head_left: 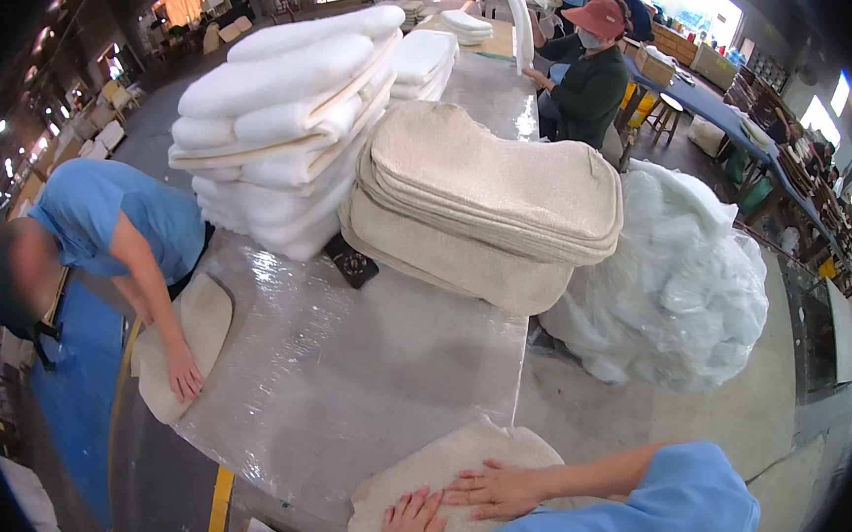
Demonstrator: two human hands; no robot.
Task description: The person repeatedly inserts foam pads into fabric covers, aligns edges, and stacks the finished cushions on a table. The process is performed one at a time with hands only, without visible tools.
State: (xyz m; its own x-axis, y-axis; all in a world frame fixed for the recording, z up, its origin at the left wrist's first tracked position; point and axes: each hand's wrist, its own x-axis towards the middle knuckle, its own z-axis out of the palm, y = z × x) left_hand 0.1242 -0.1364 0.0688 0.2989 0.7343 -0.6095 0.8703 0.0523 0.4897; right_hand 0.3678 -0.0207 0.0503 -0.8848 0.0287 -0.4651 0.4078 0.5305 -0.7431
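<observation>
A beige padded fabric piece (392, 471) with a rounded outline lies flat at the near edge of the plastic-covered table (371, 351). My left hand (415, 524) rests palm down on it with the fingers stretched out. Just to its right, my right hand (497, 488) presses flat on the same piece, its fingers spread. Neither hand grips anything. My blue sleeve (615, 526) covers part of the piece. Farther up the table sits a stack of similar beige pieces (490, 191).
Tall folded white padding (278, 117) stands beside the beige stack, a small black object (351, 261) at its foot. Bundled clear plastic (672, 283) bulges at the right. On the left, a co-worker's hand (184, 373) touches another beige piece (207, 320). Another person (586, 89) works beyond.
</observation>
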